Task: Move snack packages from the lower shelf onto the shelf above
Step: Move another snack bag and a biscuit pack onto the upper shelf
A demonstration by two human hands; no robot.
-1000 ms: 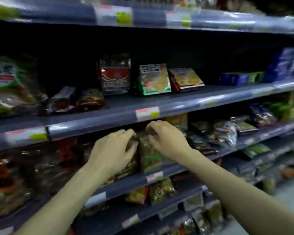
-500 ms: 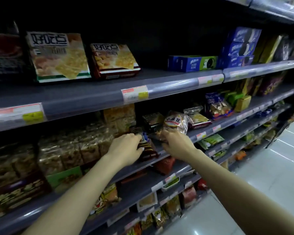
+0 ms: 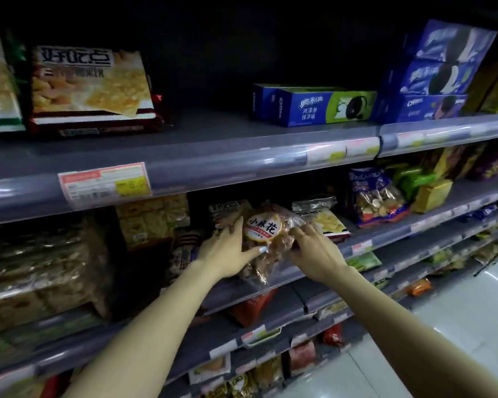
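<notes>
A clear bag of brown twisted snacks (image 3: 268,248) with a round white and yellow label stands at the front of the lower shelf (image 3: 360,248). My left hand (image 3: 227,251) grips its left side, thumb across the front. My right hand (image 3: 314,251) pinches its right edge. The bag's bottom hangs over the shelf lip. The shelf above (image 3: 213,150) has a bare grey stretch in its middle, directly over the bag.
On the shelf above, cracker packs (image 3: 89,87) lean at the left and blue cookie boxes (image 3: 314,106) lie at the right. Other snack bags (image 3: 377,201) crowd the lower shelf on both sides. More shelves run below, with pale floor (image 3: 457,326) at the right.
The view has swung right along the shelves. Both hands left the earlier packs and closed on the twisted-snack bag, which now sits further forward over the shelf lip.
</notes>
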